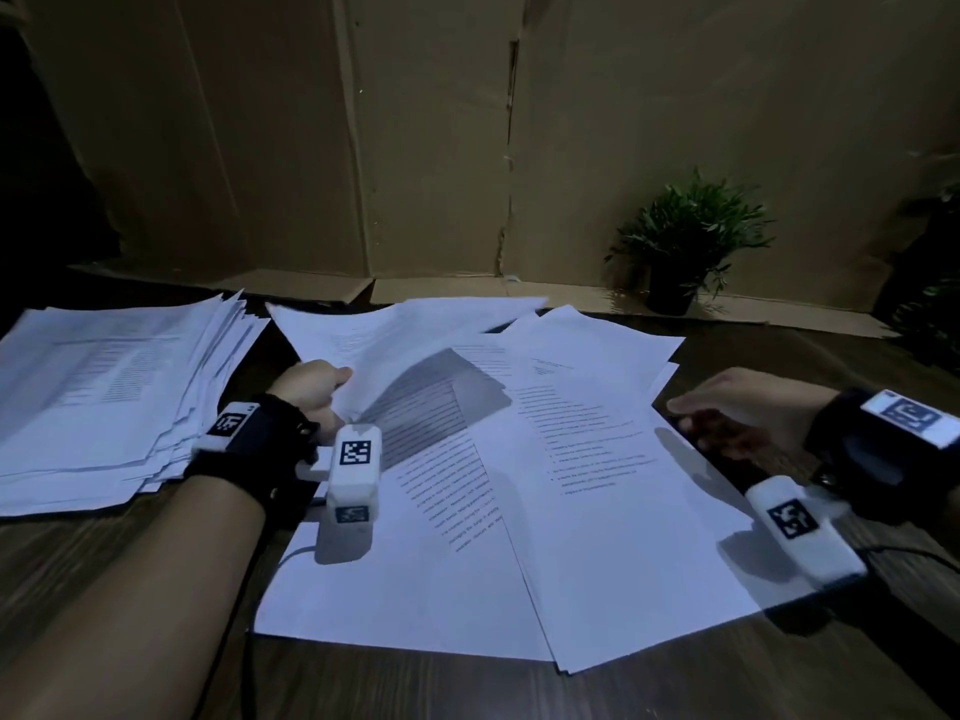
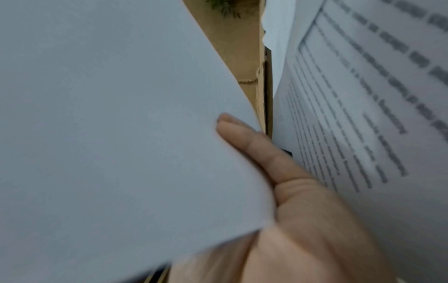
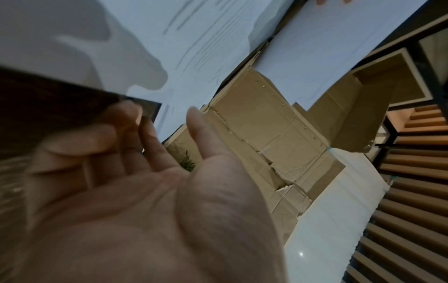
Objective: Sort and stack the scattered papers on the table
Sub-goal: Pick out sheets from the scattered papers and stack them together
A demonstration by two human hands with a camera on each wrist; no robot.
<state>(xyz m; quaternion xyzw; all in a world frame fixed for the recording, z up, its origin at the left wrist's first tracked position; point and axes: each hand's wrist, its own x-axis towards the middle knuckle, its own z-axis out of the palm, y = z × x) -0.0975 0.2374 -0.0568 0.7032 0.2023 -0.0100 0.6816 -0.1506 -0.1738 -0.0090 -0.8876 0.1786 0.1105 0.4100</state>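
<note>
- The left hand (image 1: 317,389) pinched a lifted sheet (image 1: 395,335), just right of the stack (image 1: 104,376).
- The right hand (image 1: 737,407) hovered with fingers loosely apart beyond the scattered papers (image 1: 571,485).
- A one-edge pinch risked the sheet buckling or dragging its neighbours.

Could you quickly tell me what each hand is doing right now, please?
Left hand: pinching a lifted white printed paper sheet.
Right hand: open, fingers relaxed, holding nothing.

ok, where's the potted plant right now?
In the head view the potted plant stands at the far right of the table, against the cardboard wall, behind the scattered papers.
</note>
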